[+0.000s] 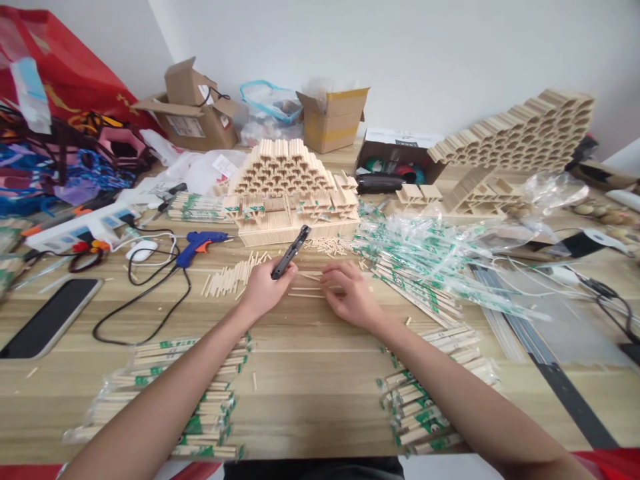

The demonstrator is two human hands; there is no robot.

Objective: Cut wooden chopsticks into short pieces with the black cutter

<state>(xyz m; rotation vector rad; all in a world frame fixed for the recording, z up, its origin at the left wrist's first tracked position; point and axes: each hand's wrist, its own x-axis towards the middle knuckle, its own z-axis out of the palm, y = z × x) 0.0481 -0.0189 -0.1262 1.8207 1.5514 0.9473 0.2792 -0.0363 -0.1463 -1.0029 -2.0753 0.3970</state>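
Black hand tool (pixel 290 252) gripped in L hand (pixel 265 290); R hand (pixel 353 295) open-fingered on loose wood sticks (pixel 307 288), light, stiff, brittle: pinch mid-stick.

glue gun (pixel 197 248): blue, orange trigger — chopstick wrappers (pixel 415 250): green-printed — tabletop (pixel 310 413): pale wood-grain
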